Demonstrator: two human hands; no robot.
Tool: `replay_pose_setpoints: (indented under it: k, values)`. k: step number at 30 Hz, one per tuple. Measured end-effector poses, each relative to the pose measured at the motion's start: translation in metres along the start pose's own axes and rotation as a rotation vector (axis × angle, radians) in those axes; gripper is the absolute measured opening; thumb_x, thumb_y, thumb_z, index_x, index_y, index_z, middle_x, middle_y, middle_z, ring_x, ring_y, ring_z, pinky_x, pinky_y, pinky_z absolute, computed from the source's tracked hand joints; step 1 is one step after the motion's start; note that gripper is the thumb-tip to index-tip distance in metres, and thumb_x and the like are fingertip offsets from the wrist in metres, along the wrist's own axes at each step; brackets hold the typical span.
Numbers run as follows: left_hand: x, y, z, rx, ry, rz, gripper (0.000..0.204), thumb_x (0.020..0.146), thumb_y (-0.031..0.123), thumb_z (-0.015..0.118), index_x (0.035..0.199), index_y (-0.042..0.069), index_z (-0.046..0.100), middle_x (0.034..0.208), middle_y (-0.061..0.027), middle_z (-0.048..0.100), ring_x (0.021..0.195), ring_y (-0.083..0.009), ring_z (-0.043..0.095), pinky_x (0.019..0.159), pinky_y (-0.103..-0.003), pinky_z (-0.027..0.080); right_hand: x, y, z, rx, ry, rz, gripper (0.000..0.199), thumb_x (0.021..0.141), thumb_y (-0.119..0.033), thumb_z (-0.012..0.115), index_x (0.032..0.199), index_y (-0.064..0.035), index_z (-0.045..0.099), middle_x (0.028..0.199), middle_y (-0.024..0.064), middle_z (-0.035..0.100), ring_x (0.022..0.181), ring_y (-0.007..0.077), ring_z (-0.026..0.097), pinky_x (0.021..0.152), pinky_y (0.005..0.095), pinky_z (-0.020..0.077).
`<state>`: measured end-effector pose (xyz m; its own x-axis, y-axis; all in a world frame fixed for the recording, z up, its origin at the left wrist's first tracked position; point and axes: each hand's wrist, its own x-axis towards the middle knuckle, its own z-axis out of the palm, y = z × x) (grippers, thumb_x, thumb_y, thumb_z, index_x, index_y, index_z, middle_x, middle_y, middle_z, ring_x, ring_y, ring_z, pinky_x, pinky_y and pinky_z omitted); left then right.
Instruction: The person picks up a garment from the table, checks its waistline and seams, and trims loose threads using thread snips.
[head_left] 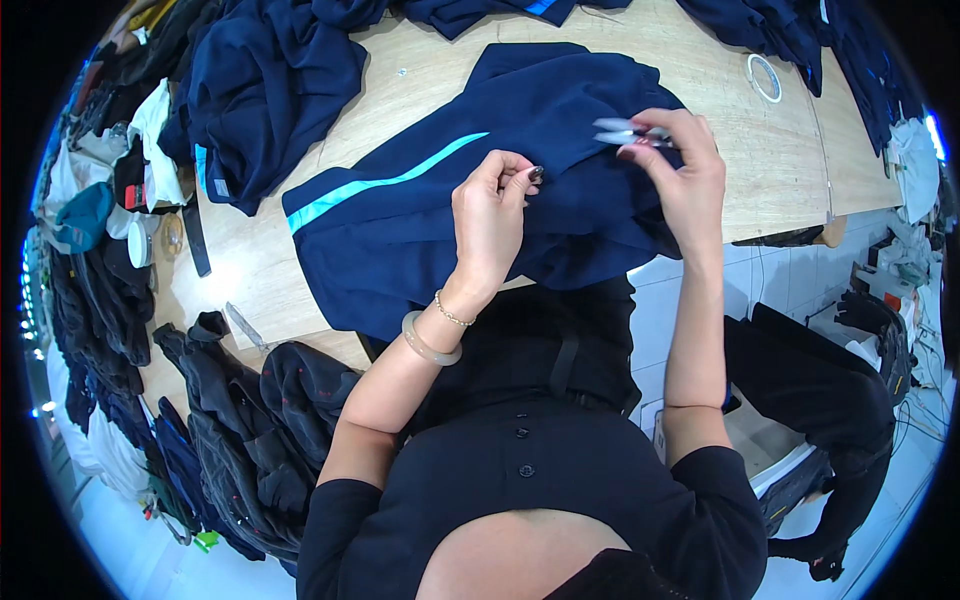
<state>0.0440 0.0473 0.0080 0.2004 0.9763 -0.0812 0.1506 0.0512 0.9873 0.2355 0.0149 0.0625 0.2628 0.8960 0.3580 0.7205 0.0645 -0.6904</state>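
Note:
A navy blue garment (400,235) with a bright light-blue stripe (385,180) lies across the near part of the wooden table (760,185), its lower edge by my body. My left hand (488,215) is over its middle, with thumb and fingers pinched together. A small dark, shiny spot shows at those fingertips, and whether it is a nail or a held thing I cannot make out. To the right, my right hand (690,165) grips a pair of thread snips (615,131). The blades point left, above the cloth and apart from my left hand.
More navy garments (275,85) are heaped at the table's far left and along its far edge. A white ring (764,78) lies at the far right. Dark clothes (240,430) are piled at the near left; black cloth (810,380) drapes over something at my right.

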Motion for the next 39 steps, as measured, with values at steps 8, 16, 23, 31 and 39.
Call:
replay_pose_setpoints:
  k: [8,16,23,31,39]
  values:
    - [0.005,0.001,0.0,0.099,0.012,0.172,0.002,0.087,-0.004,0.062,0.087,-0.003,0.059,0.076,-0.0105,0.062,0.065,-0.0172,0.058,0.06,-0.028,0.047,0.004,-0.02,0.009,-0.397,-0.298,-0.379,0.02,0.073,-0.014,0.075,0.089,-0.0072,0.064,0.085,0.0026,0.057,0.085,0.0196,0.051,0.072,0.0316,0.0409]
    - [0.006,-0.004,-0.001,0.151,-0.004,0.178,0.004,0.091,0.0,0.06,0.089,-0.004,0.06,0.076,-0.007,0.065,0.069,-0.01,0.058,0.066,-0.023,0.048,0.006,-0.024,0.017,-0.496,-0.383,-0.401,0.022,0.074,-0.013,0.075,0.093,-0.0058,0.067,0.09,0.0042,0.059,0.088,0.0201,0.052,0.074,0.0299,0.0433]
    - [0.007,0.001,-0.001,0.145,-0.015,0.175,0.005,0.092,0.0,0.059,0.089,-0.004,0.06,0.076,-0.0066,0.064,0.07,-0.0098,0.059,0.066,-0.023,0.049,0.007,-0.021,0.019,-0.47,-0.395,-0.393,0.021,0.075,-0.014,0.075,0.092,-0.0059,0.067,0.088,0.0035,0.059,0.088,0.0196,0.052,0.074,0.0295,0.0434]
    - [-0.002,-0.006,-0.022,0.374,-0.008,0.426,0.013,0.081,0.005,0.07,0.089,0.003,0.06,0.089,-0.0082,0.061,0.083,-0.024,0.058,0.071,-0.033,0.046,-0.005,-0.021,0.019,0.121,-0.216,0.414,0.036,0.083,-0.034,0.074,0.086,-0.0005,0.061,0.065,0.0044,0.049,0.06,0.0112,0.044,0.055,0.0279,0.0376]
    - [-0.007,-0.012,-0.014,0.664,0.02,0.548,0.027,0.069,0.002,0.074,0.087,0.007,0.055,0.091,-0.0052,0.055,0.091,-0.0254,0.053,0.086,-0.037,0.037,-0.032,-0.022,0.043,0.226,-0.224,0.515,0.022,0.085,-0.019,0.071,0.084,0.0033,0.068,0.059,0.0042,0.056,0.056,0.0048,0.043,0.051,0.025,0.0346]
